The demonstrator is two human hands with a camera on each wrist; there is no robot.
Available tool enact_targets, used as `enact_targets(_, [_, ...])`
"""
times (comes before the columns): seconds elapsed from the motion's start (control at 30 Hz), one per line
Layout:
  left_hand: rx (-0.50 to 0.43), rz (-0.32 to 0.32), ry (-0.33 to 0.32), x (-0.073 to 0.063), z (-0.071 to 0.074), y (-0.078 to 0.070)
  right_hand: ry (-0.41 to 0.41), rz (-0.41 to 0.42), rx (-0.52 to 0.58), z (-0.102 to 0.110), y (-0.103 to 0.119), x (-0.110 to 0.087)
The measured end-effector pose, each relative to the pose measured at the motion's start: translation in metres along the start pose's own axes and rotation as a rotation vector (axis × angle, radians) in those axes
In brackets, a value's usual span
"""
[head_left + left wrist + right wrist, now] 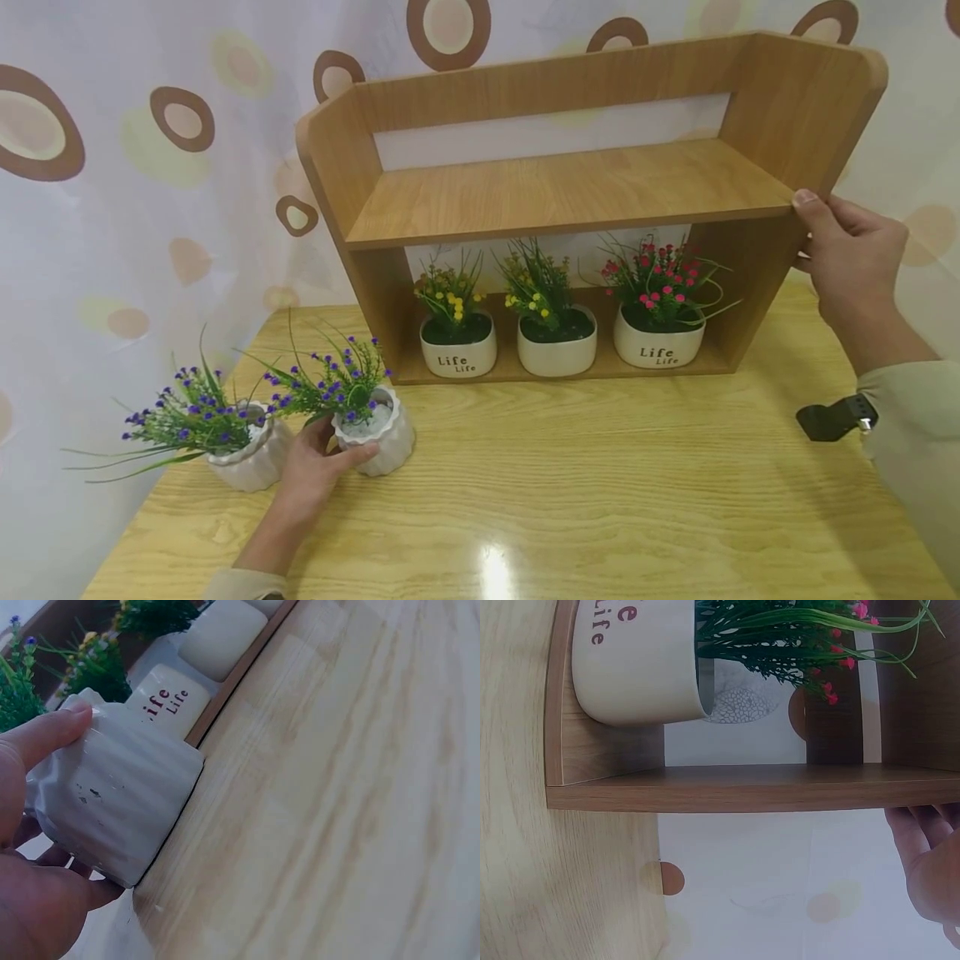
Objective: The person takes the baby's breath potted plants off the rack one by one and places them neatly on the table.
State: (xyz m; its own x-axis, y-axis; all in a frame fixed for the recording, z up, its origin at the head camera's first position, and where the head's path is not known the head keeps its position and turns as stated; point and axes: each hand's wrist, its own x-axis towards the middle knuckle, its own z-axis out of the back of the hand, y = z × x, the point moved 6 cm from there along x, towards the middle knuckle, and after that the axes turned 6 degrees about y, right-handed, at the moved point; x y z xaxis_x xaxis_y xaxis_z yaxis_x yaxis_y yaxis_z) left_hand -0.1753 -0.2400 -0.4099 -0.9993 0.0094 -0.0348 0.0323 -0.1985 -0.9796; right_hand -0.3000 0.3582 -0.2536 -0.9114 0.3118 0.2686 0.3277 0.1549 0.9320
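Observation:
My left hand [311, 467] grips a white fluted flowerpot [390, 442] holding purple flowers and pale stones. In the left wrist view, the thumb lies at the rim of this pot [120, 795] and fingers curl beneath its far side. Just left of that hand is a second white fluted pot [251, 462] with purple flowers, leaning in the head view. My right hand [858, 250] holds the right side of a two-tier wooden shelf [562, 192], thumb at the upper board's front corner. Its fingertips are partly hidden behind the side panel [742, 796].
On the shelf's lower tier stand three cream pots: two with yellow flowers, left [459, 354] and middle [557, 350], and one with pink flowers [660, 342]. The wooden table [570, 483] carries everything. Behind it rises a wall [225, 50] patterned with rings.

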Motion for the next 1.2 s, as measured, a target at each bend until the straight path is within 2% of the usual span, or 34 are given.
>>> enact_targets(0.23, [0.023, -0.014, 0.011, 0.002, -0.001, -0.001, 0.003, 0.02, 0.015, 0.0, 0.001, 0.0])
enact_targets(0.6, [0.048, -0.016, 0.024, -0.001, -0.002, -0.001, -0.001, 0.006, 0.03, 0.0, 0.0, 0.0])
enact_targets(0.9, [0.031, -0.012, 0.059, -0.012, 0.0, 0.003, -0.003, -0.003, 0.011, 0.002, -0.001, 0.001])
enact_targets(1.2, [0.042, -0.085, 0.096, -0.031, 0.002, 0.002, 0.011, -0.004, -0.004, 0.0, 0.0, 0.0])
